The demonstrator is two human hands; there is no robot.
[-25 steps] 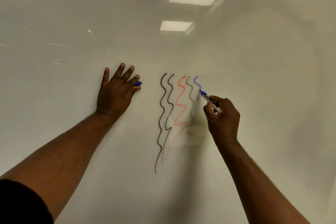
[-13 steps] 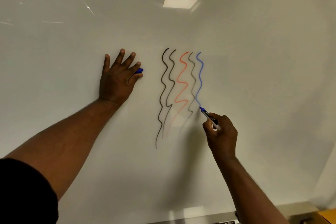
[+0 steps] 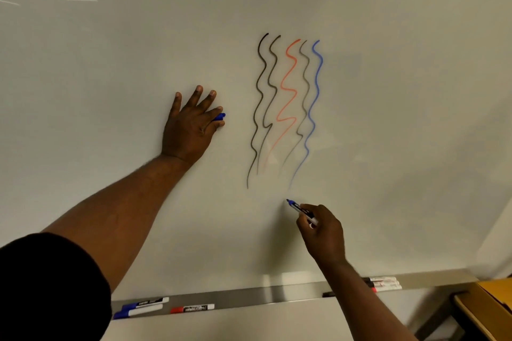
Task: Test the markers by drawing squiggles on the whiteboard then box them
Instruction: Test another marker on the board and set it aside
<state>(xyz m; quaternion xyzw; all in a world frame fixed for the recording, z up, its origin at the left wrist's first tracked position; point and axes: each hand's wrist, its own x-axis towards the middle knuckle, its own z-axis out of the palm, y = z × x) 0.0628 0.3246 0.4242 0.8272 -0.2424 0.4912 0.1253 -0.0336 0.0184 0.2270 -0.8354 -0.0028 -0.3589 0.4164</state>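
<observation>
Now the blue marker (image 3: pixel 302 212) hangs uncapped just below the five squiggles (image 3: pixel 288 102) on the whiteboard (image 3: pixel 401 119).
The right hand (image 3: pixel 322 232) curls its fingers round the barrel close behind the tip, a sound hold for a light, stiff, smooth plastic pen. Whether the tip touches the board I cannot tell. The left hand (image 3: pixel 188 127) lies flat, fingers spread, with the blue cap (image 3: pixel 220 117) pinched between thumb and forefinger. Fresh ink probably smears easily.
</observation>
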